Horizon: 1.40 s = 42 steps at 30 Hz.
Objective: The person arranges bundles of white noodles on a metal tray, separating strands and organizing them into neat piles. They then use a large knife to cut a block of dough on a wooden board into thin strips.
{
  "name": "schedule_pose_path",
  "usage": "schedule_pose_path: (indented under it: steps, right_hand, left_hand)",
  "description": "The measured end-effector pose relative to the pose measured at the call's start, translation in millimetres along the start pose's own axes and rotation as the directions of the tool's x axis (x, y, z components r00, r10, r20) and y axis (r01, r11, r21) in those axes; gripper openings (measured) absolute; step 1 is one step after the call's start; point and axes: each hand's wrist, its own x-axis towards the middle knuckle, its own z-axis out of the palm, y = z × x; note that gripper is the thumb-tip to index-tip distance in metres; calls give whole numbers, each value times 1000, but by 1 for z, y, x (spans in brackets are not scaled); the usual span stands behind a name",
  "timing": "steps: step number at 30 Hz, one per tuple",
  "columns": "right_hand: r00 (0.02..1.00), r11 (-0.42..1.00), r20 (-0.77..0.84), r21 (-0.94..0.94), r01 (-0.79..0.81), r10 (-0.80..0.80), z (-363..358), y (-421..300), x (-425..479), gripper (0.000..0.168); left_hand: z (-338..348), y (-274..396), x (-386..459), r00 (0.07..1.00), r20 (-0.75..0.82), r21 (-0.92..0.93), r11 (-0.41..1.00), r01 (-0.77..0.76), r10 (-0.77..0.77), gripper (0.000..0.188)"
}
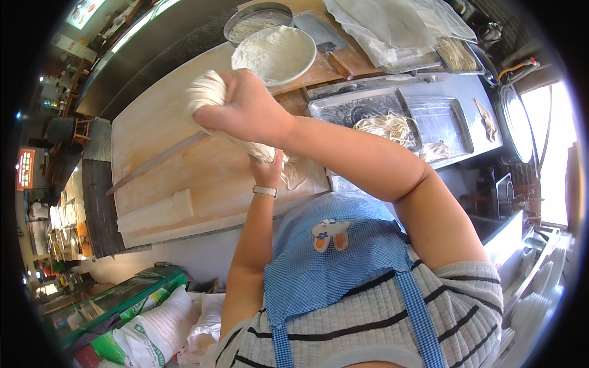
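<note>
My right hand (253,108) is raised over the floured wooden board (221,184), shut on the upper end of a bundle of fresh noodles (209,94). Lower and closer to my body, my left hand (269,171), with a light band on its wrist, grips the same bundle near its other end. Loose strands (294,177) hang beside the left hand, over the board's edge area. A long wooden rolling pin (156,163) lies across the board. Nearer me on the left is a pale strip of dough (158,214), apparently folded.
Beyond my right hand stand a bowl of flour (276,55) and a round metal pan (257,20). A wooden-handled cleaver (340,66) lies beside them. Metal trays (356,108), one holding noodles (391,128), sit to the right. Filled sacks (156,326) are at lower left.
</note>
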Motion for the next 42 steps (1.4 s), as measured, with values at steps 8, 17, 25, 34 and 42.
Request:
schedule_pose_path:
  steps: [8,17,25,34,42]
  right_hand:
    - [994,997,75,11,76,-76,5,-8,13,21]
    - [947,672,149,-736,-87,286,-15,121,-4,36]
    - [884,732,146,-628,-264,444,-27,203,-43,32]
    - [898,751,124,-603,-270,423,-39,124,-78,42]
    - [979,663,100,-723,194,-177,-66,92,-58,33]
  left_hand:
    - [-12,-41,6,991,-75,109,987,116,-108,26]
    - [-109,-170,-26,769,168,462,739,491,-617,52]
    - [-86,-10,15,426,870,-418,88,904,-248,39]
    - [-46,63,39,774,504,-782,177,597,-383,46]
    - [-51,129,64,958,274,-727,632,266,-88,59]
